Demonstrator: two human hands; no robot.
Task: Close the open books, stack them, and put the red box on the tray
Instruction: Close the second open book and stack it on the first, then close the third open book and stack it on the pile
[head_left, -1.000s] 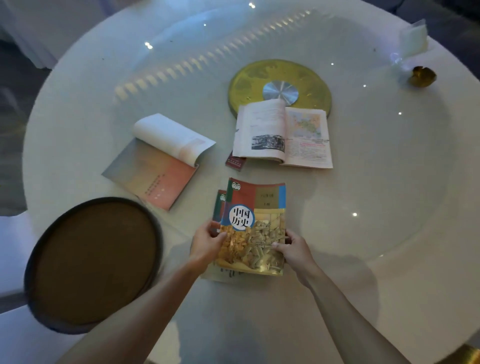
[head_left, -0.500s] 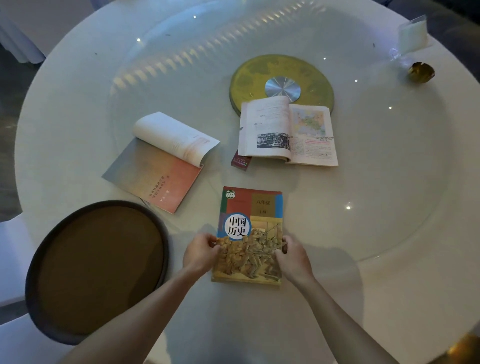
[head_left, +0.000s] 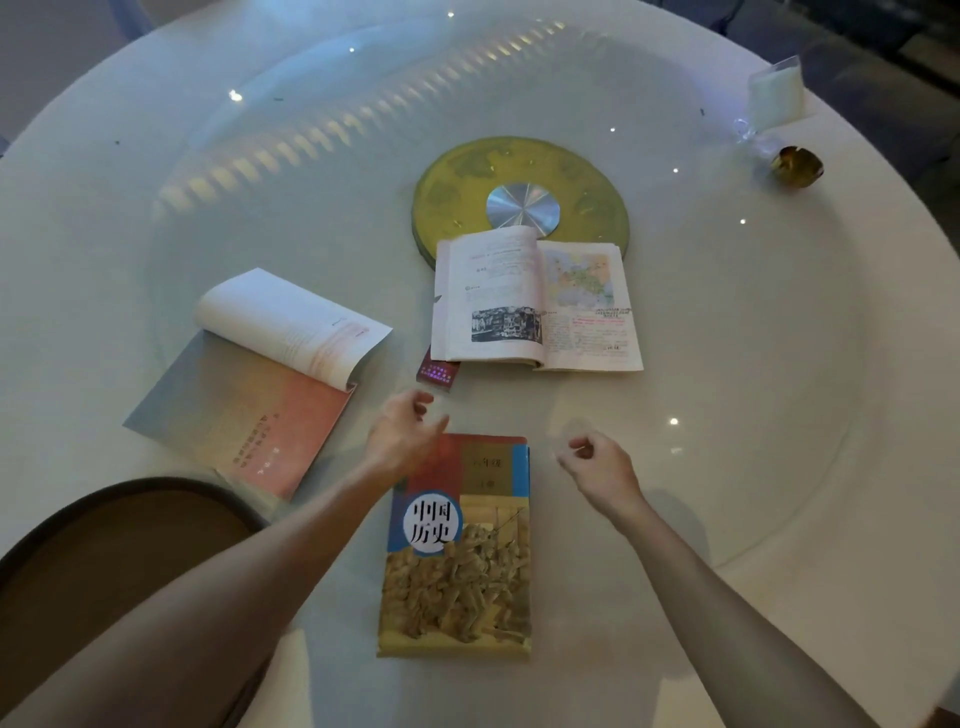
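Observation:
A closed history book (head_left: 460, 577) with a colourful cover lies flat near me; another book seems to lie squared under it. My left hand (head_left: 402, 436) hovers over its far left corner, fingers loosely apart, holding nothing. My right hand (head_left: 597, 467) floats just right of its far edge, fingers curled, empty. Farther off, an open book (head_left: 535, 304) lies with its pages up. The small red box (head_left: 439, 374) peeks out from under its near left corner. At the left lies a second open book (head_left: 249, 384) with a pink-grey cover. The round dark tray (head_left: 104, 566) sits at the near left.
A yellow-green turntable hub (head_left: 519, 195) with a silver centre sits mid-table, partly under the far open book. A clear card stand (head_left: 774, 96) and a small gold object (head_left: 795, 165) stand at the far right. The round white table (head_left: 779, 467) has a glass top.
Both hands have let go of the closed history book and lifted away toward the far side. The book now sits squared on the one beneath it.

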